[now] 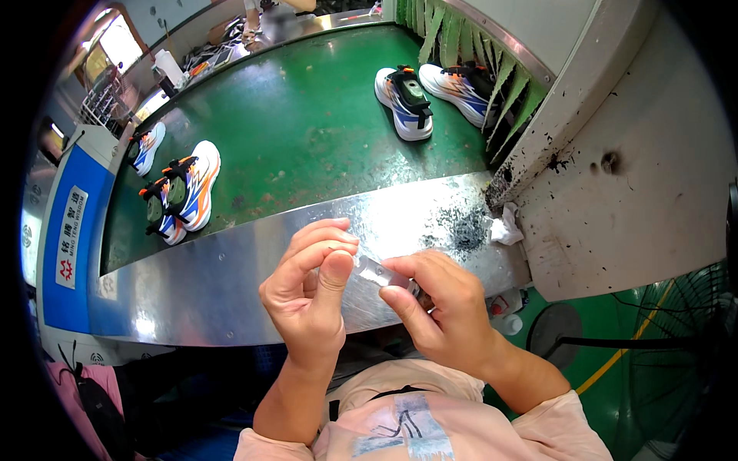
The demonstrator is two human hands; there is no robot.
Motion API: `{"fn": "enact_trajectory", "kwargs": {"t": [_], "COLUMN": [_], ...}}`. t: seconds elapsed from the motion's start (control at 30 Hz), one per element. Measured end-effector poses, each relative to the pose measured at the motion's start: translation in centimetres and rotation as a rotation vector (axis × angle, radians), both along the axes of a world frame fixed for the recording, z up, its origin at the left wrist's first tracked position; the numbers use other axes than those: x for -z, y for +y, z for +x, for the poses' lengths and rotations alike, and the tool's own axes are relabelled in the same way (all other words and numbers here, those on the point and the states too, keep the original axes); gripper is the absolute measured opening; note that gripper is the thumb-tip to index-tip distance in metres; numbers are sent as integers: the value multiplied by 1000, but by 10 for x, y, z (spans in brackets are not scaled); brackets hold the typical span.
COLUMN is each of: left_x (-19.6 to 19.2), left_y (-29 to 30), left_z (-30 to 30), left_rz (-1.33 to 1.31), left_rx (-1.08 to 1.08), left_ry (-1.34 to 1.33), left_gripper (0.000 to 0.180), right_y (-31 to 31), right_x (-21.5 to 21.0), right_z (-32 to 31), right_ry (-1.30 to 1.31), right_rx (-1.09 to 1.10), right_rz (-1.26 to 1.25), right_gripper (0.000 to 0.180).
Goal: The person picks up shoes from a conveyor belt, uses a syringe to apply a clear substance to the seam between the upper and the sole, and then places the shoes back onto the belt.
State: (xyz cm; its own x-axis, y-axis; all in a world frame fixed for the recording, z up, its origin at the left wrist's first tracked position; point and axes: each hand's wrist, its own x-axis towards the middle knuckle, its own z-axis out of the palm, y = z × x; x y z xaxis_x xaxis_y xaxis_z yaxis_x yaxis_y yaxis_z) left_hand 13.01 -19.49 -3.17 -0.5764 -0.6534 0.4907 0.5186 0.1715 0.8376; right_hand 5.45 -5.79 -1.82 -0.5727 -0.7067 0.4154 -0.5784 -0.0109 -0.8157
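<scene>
Above the metal edge of the conveyor, both my hands are raised close together. My right hand (450,307) is closed, thumb against fingers, on a small clear, shiny flat piece (374,271) whose exact kind I cannot make out. It points toward my left hand (311,288), whose thumb and index finger are pressed together in a pinch. Something thin and tiny may be at those fingertips, but it is too small to name. The far end of the shiny piece comes close to my left thumb; whether they touch I cannot tell.
White, orange and blue sports shoes (201,184) stand on the green conveyor belt (292,131), left and far right. Green strip curtains (511,100) hang at a machine opening. Crumpled white tissue (506,224) lies on the metal edge (254,276). A fan (676,353) stands right.
</scene>
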Motion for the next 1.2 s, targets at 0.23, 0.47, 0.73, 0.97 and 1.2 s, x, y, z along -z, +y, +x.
{"fn": "enact_trajectory", "kwargs": {"t": [0.23,0.47,0.73,0.97,1.2], "left_x": [3,9,-25,-47,-65], "left_y": [-6,-14,-20,-19,-27], "left_z": [4,-3,3,-9,-9], "left_rz": [236,474,187,-174,-149], "left_rx": [375,601,161,168,322], "left_ry": [118,240,-24,-57,-22], "left_gripper": [25,24,18,28,29], "right_y": [-2,-21,-38,-53,-38], "right_x": [-1,15,11,-1,5], "right_z": [4,10,3,-19,-45], "right_ry": [-1336,-1540,-467,3,-67], "right_rx": [-614,-828,-92,-111,-410], "right_rz": [-72,-231,-199,-439,-245], "right_gripper": [31,36,26,35,42]}}
